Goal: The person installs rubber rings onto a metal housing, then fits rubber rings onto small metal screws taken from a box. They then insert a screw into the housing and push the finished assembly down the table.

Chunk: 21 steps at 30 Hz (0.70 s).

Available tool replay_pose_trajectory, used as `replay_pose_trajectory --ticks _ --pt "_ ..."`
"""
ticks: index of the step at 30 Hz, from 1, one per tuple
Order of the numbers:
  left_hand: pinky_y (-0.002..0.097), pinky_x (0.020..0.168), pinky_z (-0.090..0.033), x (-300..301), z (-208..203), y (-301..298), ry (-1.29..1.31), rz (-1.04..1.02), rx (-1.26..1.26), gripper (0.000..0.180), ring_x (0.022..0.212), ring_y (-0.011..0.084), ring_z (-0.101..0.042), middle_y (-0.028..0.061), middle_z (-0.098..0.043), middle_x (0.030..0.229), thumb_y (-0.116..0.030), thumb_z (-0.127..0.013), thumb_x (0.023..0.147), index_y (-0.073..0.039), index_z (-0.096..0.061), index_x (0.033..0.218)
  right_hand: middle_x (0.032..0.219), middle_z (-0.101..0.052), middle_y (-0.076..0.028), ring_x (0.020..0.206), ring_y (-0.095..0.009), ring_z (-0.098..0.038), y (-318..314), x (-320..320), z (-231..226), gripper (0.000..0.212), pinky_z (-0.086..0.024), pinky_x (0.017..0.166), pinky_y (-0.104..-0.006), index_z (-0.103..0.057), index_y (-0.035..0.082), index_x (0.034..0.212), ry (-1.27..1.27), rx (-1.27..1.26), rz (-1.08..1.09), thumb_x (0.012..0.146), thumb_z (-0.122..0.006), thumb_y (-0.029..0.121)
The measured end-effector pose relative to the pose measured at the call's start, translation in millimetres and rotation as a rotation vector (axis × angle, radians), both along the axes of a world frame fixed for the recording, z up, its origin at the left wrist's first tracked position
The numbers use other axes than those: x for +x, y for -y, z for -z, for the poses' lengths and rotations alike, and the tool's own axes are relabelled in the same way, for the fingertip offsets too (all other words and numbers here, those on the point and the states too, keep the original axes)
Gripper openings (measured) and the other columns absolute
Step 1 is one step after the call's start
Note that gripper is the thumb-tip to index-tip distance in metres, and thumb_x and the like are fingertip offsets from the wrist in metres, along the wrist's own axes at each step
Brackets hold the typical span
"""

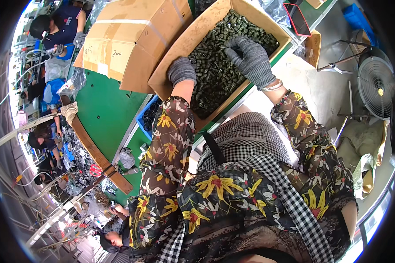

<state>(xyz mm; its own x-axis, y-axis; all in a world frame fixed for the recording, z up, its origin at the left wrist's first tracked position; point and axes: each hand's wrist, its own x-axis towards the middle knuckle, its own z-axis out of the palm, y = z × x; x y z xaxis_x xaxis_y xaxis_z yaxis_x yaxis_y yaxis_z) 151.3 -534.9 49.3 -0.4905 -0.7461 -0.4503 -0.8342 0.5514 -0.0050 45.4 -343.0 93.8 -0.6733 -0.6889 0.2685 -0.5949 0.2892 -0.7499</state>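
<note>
Green table (105, 103) in front of you, crowded at the top. Large taped carton (127, 41) sits right against the left side of your open cardboard box (163, 81), so that side is blocked. Blue bin (140, 119) is tucked by the box's near left corner, just beside your left sleeve. Phone with red edge (299, 21) lies near the box's far right corner. Round fan (375, 87) stands well apart on your right. Wooden bar (92, 144) runs along the table's left side; co-workers are beyond it, clear of your hands.

Small dark ring-like parts (217, 57) fill the box, heaped loose.

Your right hand (252, 61), gray glove, is over the parts: half open, thumb apart from fingers, tips down at the heap. Can't tell if a part is between them. Your left hand (181, 71), same glove, is at the box's left wall, fingers bent, tips hidden; can't tell if it's gripping.
</note>
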Motion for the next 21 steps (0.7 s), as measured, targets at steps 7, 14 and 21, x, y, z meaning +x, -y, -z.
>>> replay_pose_trajectory --ticks 7,14,21 --pt "0.0424 0.082 -0.052 9.3 -1.7 0.3 -0.041 -0.121 -0.073 0.037 0.096 0.0327 -0.064 0.0176 -0.067 0.100 -0.039 -0.066 0.079 -0.007 -0.068 0.098 0.090 -0.064 -0.013 0.085 -0.031 -0.063 6.5 4.9 -5.4 0.020 -0.050 0.076 -0.0393 -0.063 0.008 0.093 0.026 0.019 -0.016 0.083 -0.065 0.025" --pt "0.0427 0.080 -0.053 3.4 8.3 -5.6 -0.028 -0.094 -0.155 0.032 0.093 0.0322 -0.066 0.0165 -0.067 0.099 -0.036 -0.061 0.082 -0.008 -0.069 0.096 0.087 -0.066 -0.012 0.079 -0.025 -0.065 4.1 1.9 -4.7 0.019 -0.052 0.073 -0.0331 -0.064 0.005 0.096 -0.084 0.026 -0.003 0.083 -0.068 0.018" --pt "0.0411 0.073 -0.054 13.0 4.1 -7.5 -0.100 0.037 -0.204 0.025 0.087 0.0302 -0.067 0.0142 -0.069 0.093 -0.026 -0.056 0.084 -0.007 -0.071 0.089 0.089 -0.063 -0.014 0.087 -0.031 -0.062 5.5 0.4 2.4 0.021 -0.049 0.078 -0.0404 -0.062 0.008 0.094 0.009 0.038 -0.027 0.084 -0.064 0.026"
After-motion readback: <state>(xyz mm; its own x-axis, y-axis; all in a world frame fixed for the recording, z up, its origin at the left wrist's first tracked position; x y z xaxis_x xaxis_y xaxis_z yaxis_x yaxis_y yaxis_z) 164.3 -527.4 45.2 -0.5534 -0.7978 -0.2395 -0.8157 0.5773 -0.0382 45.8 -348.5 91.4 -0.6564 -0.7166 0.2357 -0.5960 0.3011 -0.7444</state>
